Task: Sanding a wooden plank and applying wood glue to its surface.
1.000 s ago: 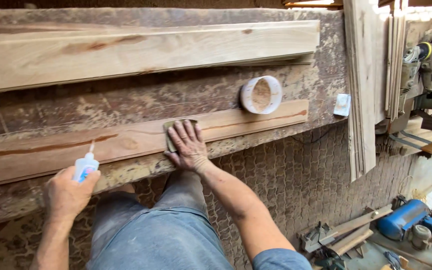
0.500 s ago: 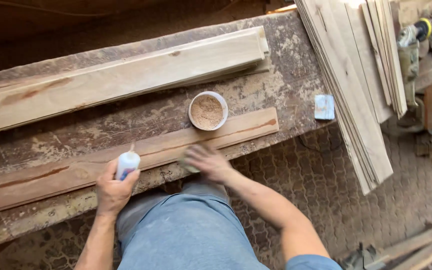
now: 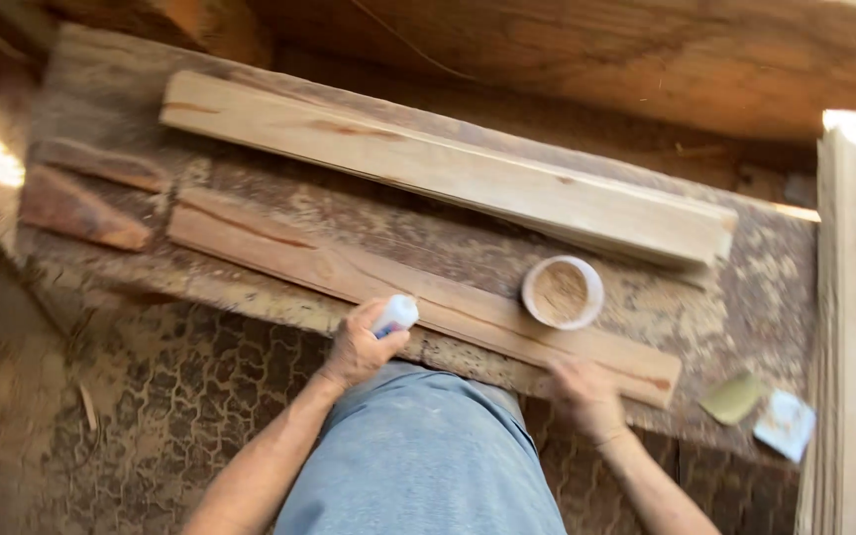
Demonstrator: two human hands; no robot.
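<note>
One small white glue bottle [image 3: 394, 315] sits clasped in the left hand [image 3: 357, 349].

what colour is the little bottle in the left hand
White, with a bit of blue showing under the fingers; the bottle sits in the left hand, seen in the head view.

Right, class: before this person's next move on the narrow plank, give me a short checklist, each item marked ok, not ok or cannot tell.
1. Left hand has a grip on the small white glue bottle: ok.
2. Right hand rests on the long narrow reddish wooden plank: ok.
3. Round white cup of sawdust upright: ok.
4. Green sanding pad lies out of hand on the worn workbench: ok.
5. Bottle cap off: cannot tell.
</note>
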